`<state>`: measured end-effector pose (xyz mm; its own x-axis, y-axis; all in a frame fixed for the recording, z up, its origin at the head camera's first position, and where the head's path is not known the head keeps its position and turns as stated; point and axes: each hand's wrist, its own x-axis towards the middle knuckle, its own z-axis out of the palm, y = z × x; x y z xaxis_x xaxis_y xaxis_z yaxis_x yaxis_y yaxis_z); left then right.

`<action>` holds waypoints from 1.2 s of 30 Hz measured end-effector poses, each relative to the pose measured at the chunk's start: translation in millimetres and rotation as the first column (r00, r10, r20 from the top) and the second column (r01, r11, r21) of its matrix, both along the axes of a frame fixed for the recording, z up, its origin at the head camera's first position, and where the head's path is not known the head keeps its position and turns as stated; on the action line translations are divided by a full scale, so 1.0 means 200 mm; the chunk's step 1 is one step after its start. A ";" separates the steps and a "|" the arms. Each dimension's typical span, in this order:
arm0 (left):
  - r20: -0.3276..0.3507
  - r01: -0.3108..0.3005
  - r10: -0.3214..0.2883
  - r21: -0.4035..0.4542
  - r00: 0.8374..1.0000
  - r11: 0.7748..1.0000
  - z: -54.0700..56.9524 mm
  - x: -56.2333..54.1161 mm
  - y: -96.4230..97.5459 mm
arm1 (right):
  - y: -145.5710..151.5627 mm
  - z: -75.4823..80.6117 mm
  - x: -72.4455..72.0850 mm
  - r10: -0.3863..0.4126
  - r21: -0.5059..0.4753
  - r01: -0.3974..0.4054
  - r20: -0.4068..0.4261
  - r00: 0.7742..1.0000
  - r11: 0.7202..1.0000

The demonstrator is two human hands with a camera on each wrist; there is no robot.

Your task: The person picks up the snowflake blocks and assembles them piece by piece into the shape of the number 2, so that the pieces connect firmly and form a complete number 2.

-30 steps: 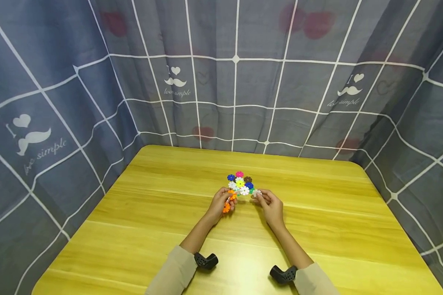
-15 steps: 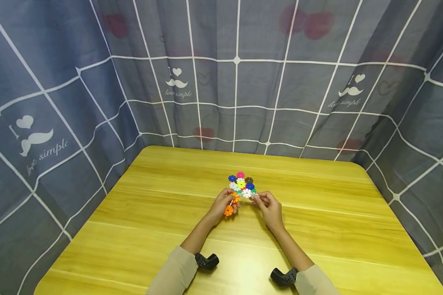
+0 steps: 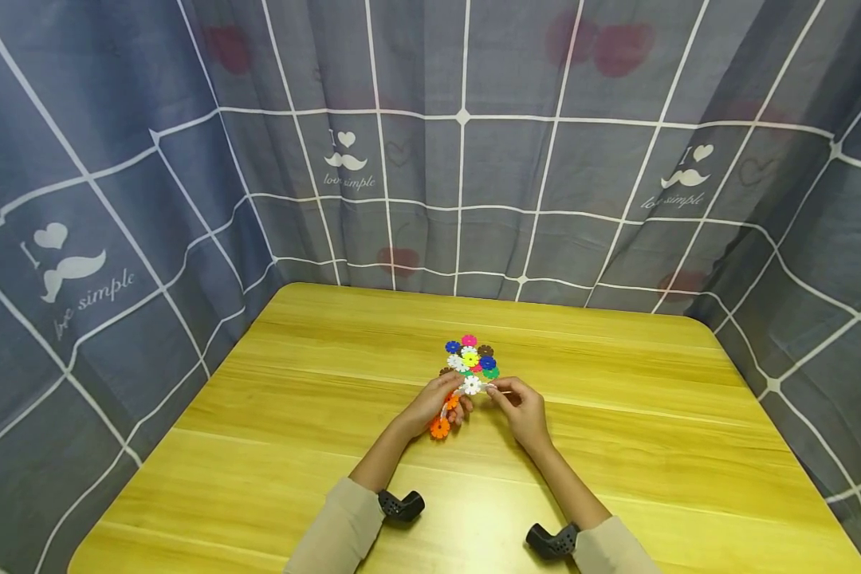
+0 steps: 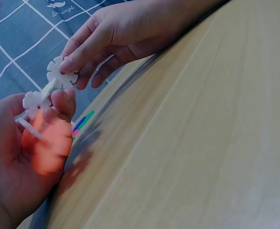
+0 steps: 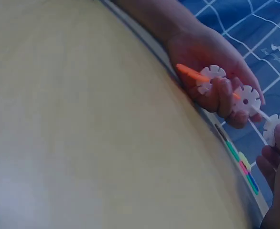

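My left hand [image 3: 452,399] grips a small chain of flower-shaped plastic discs: two orange discs [image 3: 440,428] low down and a white disc [image 3: 472,385] at the top. In the left wrist view the orange discs [image 4: 49,143] fill the left hand [image 4: 59,102]. My right hand [image 3: 498,391] pinches a white disc [image 4: 61,74] against the end of that chain. The right wrist view shows the right hand's fingers [image 5: 278,143] on this white disc [image 5: 277,125], beside the left hand's white discs [image 5: 245,100]. A pile of loose coloured discs [image 3: 469,356] lies on the yellow wooden table [image 3: 316,446] just beyond both hands.
Grey checked curtains [image 3: 151,199] close in the table on the left, back and right. Black wrist-camera mounts [image 3: 400,506] [image 3: 551,540] sit on both forearms near the table's front edge.
Both hands have drawn a little toward me, away from the pile. The right hand has brought its white disc leftward up against the chain held by the left hand.
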<state>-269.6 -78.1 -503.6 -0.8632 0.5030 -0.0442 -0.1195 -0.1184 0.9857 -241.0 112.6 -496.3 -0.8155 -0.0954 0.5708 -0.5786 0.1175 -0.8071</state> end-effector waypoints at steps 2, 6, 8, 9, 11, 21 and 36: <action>-0.013 0.001 -0.001 -0.012 1.000 1.000 0.00 0.00 0.00 | -0.01 0.00 0.01 -0.002 0.018 0.003 -0.022 1.000 1.000; -0.032 -0.001 0.000 -0.029 0.999 1.000 0.00 0.00 0.01 | -0.03 0.00 0.01 -0.019 0.055 0.024 -0.093 0.996 0.998; -0.035 -0.016 0.014 -0.043 0.999 0.999 0.00 0.01 0.01 | -0.03 0.00 0.02 -0.029 0.069 0.039 -0.135 0.990 0.997; -0.032 -0.024 0.023 -0.048 0.999 0.999 0.00 0.01 0.01 | -0.04 0.00 0.02 -0.032 0.076 0.045 -0.157 0.987 0.996; -0.022 -0.044 0.043 -0.061 0.999 0.997 0.00 0.01 0.01 | -0.04 0.00 0.02 -0.030 0.089 0.049 -0.197 0.980 0.995; 0.018 -0.145 0.148 -0.109 0.989 0.983 0.01 0.00 0.03 | -0.06 -0.01 0.01 -0.036 0.094 0.063 -0.263 0.964 0.994; 0.060 -0.084 0.089 -0.084 0.994 0.993 0.07 0.00 0.02 | -0.07 0.01 0.00 -0.030 0.113 0.053 -0.199 0.980 0.992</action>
<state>-270.1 -73.5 -489.1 -0.8974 0.4191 -0.1380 -0.1747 -0.0504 0.9833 -241.1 99.0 -493.5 -0.6934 -0.1395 0.7069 -0.7169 0.2322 -0.6574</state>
